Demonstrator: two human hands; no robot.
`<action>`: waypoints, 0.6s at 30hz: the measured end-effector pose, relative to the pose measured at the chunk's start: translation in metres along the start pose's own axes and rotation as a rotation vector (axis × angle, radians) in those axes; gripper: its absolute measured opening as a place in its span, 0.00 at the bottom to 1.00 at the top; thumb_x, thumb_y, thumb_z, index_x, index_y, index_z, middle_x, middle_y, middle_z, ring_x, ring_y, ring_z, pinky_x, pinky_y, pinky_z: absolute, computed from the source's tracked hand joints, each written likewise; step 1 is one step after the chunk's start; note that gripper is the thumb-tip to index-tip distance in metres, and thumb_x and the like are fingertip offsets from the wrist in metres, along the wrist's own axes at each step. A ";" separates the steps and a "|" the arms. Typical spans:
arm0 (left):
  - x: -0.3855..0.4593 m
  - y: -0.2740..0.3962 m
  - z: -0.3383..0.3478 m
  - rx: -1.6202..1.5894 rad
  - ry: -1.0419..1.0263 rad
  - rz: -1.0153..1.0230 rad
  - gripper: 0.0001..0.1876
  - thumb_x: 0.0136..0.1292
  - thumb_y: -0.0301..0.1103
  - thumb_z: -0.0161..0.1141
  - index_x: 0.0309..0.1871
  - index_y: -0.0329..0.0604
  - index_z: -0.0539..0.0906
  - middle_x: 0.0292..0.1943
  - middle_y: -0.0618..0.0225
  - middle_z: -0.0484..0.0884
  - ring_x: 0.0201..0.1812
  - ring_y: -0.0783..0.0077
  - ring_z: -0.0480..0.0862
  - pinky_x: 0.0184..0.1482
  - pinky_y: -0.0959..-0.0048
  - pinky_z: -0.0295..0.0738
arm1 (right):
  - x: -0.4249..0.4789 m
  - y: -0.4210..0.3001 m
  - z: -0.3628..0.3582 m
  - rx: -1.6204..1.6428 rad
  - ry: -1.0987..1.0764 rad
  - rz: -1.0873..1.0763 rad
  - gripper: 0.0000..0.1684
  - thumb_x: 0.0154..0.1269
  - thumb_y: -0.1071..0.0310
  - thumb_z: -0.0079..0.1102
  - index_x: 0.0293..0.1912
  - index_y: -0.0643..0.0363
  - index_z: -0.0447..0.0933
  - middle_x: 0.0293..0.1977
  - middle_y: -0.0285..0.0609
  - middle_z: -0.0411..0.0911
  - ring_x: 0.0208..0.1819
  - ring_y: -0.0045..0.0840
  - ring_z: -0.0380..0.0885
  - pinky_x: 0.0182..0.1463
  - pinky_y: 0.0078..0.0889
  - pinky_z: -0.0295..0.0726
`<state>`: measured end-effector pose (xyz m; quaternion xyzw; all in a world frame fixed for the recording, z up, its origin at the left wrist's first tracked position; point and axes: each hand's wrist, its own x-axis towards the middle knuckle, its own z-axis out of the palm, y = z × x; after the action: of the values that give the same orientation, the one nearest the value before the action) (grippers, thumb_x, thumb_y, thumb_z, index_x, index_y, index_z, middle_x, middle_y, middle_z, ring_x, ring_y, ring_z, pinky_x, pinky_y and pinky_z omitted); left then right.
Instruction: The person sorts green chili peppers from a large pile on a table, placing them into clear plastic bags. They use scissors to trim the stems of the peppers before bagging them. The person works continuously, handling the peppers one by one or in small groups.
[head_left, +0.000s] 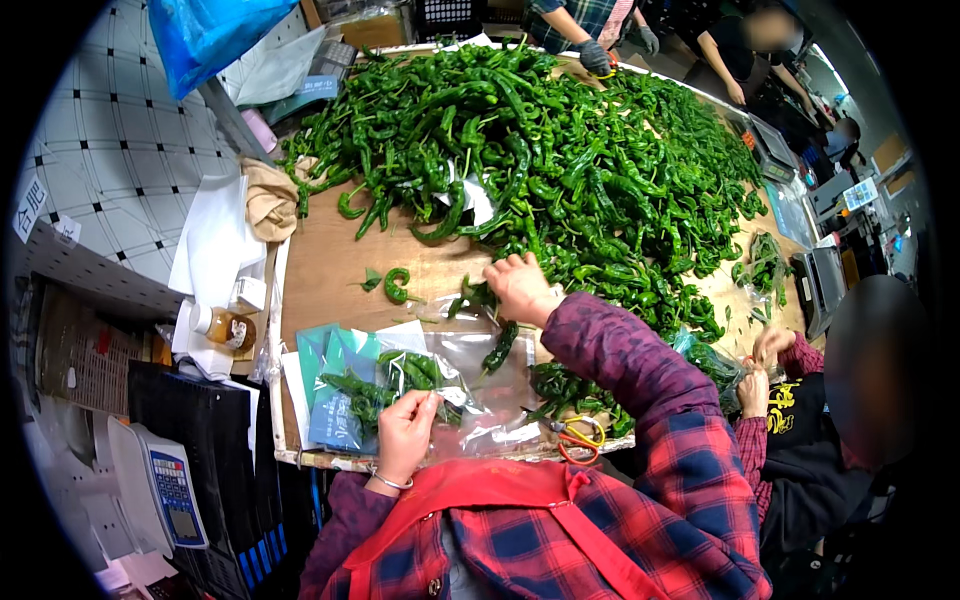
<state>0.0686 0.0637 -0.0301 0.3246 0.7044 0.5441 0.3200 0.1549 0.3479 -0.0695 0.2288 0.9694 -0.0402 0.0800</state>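
Observation:
A large heap of curled green peppers (570, 165) covers much of the wooden table (322, 262). My right hand (519, 289) is at the heap's near edge, palm down, over a few dark green peppers; whether it grips one cannot be told. My left hand (409, 431) pinches the edge of a clear plastic bag (469, 375) near the table's front edge. Green peppers (412, 369) show inside the bag. Under and beside it lie blue-green printed sheets (330, 412). One curled pepper (396, 286) lies alone to the left of my right hand.
Red and yellow handled scissors (581, 439) lie at the front edge. A capped bottle (225, 328) and brown cloth (270, 199) are at the left. A co-worker's hands (754, 386) hold a bag at the right; a gloved hand (594, 58) works at the far edge. Scales (819, 289) stand on the right.

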 end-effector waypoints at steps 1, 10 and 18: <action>0.002 -0.001 -0.002 -0.029 0.024 -0.008 0.09 0.67 0.30 0.59 0.35 0.32 0.83 0.23 0.69 0.79 0.25 0.83 0.73 0.28 0.78 0.67 | -0.001 0.008 0.001 0.026 0.066 0.000 0.25 0.43 0.64 0.64 0.45 0.56 0.73 0.39 0.42 0.77 0.47 0.37 0.76 0.50 0.46 0.69; 0.004 0.003 0.006 -0.096 -0.082 -0.160 0.10 0.69 0.30 0.57 0.41 0.31 0.83 0.24 0.72 0.80 0.24 0.85 0.71 0.27 0.80 0.67 | -0.134 -0.008 -0.080 1.104 -0.176 -0.029 0.29 0.42 0.62 0.72 0.46 0.61 0.76 0.31 0.44 0.81 0.32 0.29 0.79 0.39 0.31 0.77; -0.007 0.007 0.022 0.018 -0.186 0.043 0.10 0.68 0.30 0.56 0.46 0.32 0.83 0.29 0.63 0.86 0.30 0.80 0.81 0.32 0.77 0.75 | -0.168 -0.092 -0.013 1.002 -0.254 0.239 0.29 0.46 0.59 0.70 0.46 0.65 0.76 0.20 0.45 0.77 0.24 0.26 0.77 0.31 0.31 0.76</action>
<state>0.0910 0.0718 -0.0267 0.3915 0.6694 0.5120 0.3695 0.2594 0.1940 -0.0238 0.3410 0.7812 -0.5165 0.0817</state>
